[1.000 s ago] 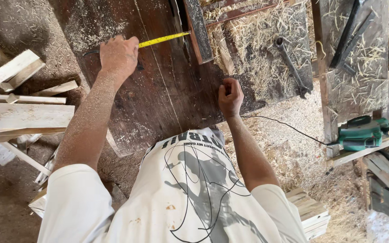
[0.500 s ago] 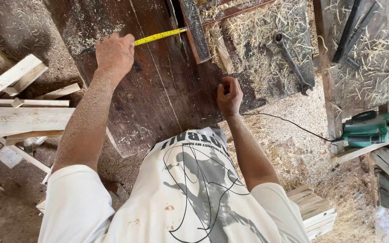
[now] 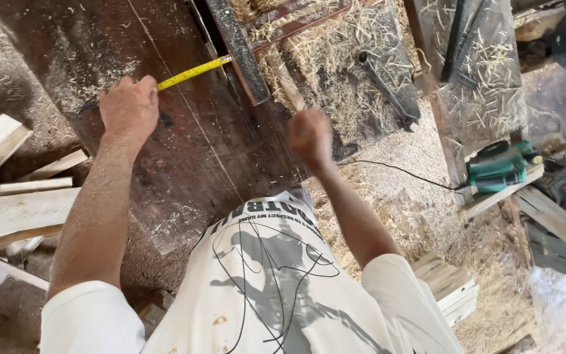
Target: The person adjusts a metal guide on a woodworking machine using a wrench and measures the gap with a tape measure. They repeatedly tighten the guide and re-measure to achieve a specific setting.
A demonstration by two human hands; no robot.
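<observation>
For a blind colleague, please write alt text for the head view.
A person's left hand holds a yellow tape measure stretched across a dark wooden board, while the right hand is a closed fist above its edge. Wood shavings lie around.

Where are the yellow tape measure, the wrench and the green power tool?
yellow tape measure [image 3: 194, 71], head view, middle of the blade.
wrench [image 3: 385, 90], head view, on its shaft.
green power tool [image 3: 498, 168], head view, on its body.

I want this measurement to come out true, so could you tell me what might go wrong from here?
The yellow tape measure is pinned only by the left hand, so it could slip on the dusty dark board and spoil the reading. The right hand is blurred, apparently moving near the board's edge, and could nudge it.
</observation>
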